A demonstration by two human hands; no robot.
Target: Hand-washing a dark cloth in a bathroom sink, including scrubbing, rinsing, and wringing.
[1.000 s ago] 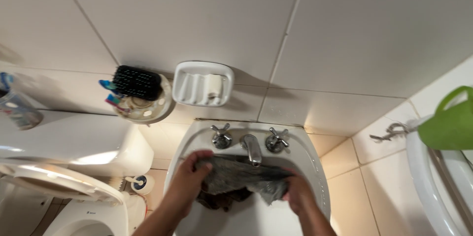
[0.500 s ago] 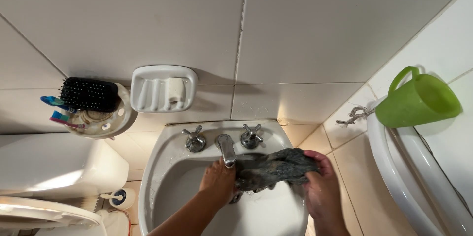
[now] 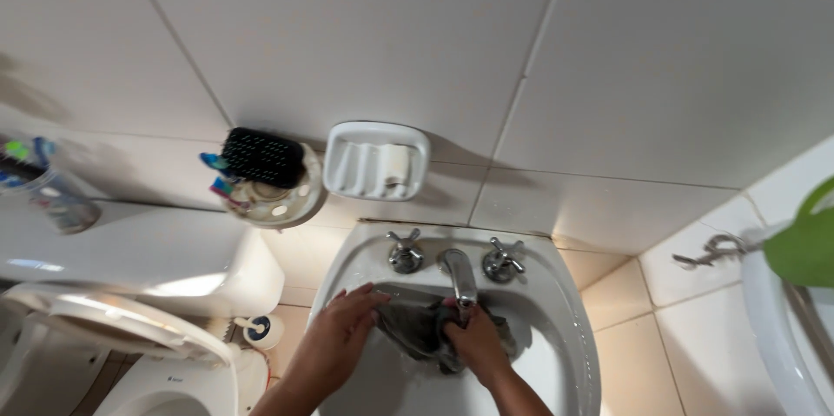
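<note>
Head view, looking down into a white washbasin [image 3: 565, 312] set against a white tiled wall. Left hand [image 3: 339, 338] with fingers spread and curled onto the left edge of a dark grey wet cloth [image 3: 417, 329], gripping it loosely. Right hand [image 3: 476, 342] closed in a fist around the bunched middle of the same cloth, just under the chrome spout [image 3: 460, 275]. Cloth crumpled inside the bowl, below the spout, between both hands. Two cross-shaped chrome tap handles [image 3: 405, 251] either side of the spout. White soap dish [image 3: 378, 160] fixed to the wall above, with a small pale sliver of soap. Round holder with toothbrushes and a black hairbrush [image 3: 263, 157] to its left. White toilet [image 3: 130, 338] at lower left, green plastic jug [image 3: 804, 242] at far right edge
</note>
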